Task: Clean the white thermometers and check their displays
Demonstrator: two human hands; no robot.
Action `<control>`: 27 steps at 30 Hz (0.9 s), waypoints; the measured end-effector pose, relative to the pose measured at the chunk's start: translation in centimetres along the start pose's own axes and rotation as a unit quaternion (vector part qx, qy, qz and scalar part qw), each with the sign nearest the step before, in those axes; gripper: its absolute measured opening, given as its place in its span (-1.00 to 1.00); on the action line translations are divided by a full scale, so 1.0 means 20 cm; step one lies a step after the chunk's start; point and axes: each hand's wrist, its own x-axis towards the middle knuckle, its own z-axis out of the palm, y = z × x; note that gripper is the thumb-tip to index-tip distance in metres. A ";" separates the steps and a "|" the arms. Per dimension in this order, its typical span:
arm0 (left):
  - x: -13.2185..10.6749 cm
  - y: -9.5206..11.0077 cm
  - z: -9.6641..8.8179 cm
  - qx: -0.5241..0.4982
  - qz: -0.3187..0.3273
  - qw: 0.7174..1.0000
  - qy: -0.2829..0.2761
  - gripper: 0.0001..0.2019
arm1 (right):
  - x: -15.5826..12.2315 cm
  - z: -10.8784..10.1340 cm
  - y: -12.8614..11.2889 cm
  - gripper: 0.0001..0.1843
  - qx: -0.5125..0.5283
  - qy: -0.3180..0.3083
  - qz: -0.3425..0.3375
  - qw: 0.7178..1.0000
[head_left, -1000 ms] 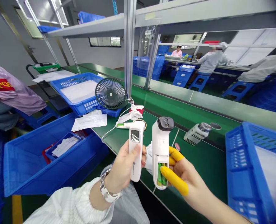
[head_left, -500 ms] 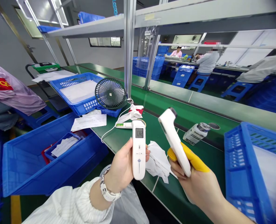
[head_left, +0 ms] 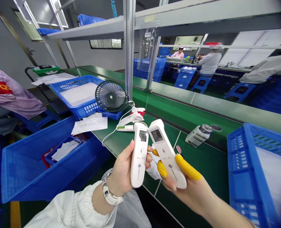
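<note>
My left hand (head_left: 122, 169) grips a white handheld infrared thermometer (head_left: 138, 164), its grey display turned up toward me. A second white infrared thermometer (head_left: 168, 155) is in my right hand (head_left: 190, 186), whose fingers wear yellow finger cots. The two thermometers lean together at their heads, touching or nearly so, with both screens showing characters. Beneath them a white cloth (head_left: 154, 172) on the green bench (head_left: 165, 205) is partly hidden. Behind the left one lies another white device with a lit green display (head_left: 124, 128).
A clear bottle with a metal top (head_left: 197, 135) stands tilted in view at right, near a blue crate (head_left: 241, 177). A dark fan (head_left: 111, 96), papers (head_left: 90, 125) and a blue basket (head_left: 79, 109) are at left. A large blue bin (head_left: 19, 167) sits beside the bench.
My right hand has turned its thermometer from side-on to screen-up and brought it left against the other one. My left hand has tilted its thermometer slightly.
</note>
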 end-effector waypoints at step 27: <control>-0.04 -0.08 0.01 0.174 0.064 0.983 0.000 -0.72 | -0.01 0.11 0.06 -0.57 -0.111 0.082 -0.009 0.990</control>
